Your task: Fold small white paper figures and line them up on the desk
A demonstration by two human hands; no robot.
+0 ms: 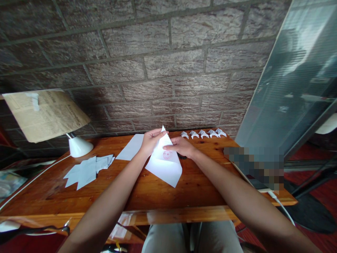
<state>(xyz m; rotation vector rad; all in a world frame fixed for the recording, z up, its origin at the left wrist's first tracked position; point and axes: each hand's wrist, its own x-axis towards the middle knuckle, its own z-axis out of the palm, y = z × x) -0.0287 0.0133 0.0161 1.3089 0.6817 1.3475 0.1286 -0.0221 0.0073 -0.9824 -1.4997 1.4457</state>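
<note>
A white sheet of paper (163, 165), partly folded to a point at its top and bearing a round red stamp, is held up above the wooden table. My left hand (151, 140), with a ring on one finger, pinches its left edge near the tip. On the right edge, my right hand (181, 146) grips the paper with the thumb lying on its face near the stamp. The fingers behind the sheet are hidden. A flat white sheet (129, 147) lies on the table just left of my left hand.
Several small folded paper pieces (203, 134) stand in a row at the back right. Cut paper pieces (87, 171) lie at the left by a white lamp (80, 146). A blurred-out device (254, 168) and a cable sit at the right edge. Behind the table (147, 200) rises a brick wall (158, 70).
</note>
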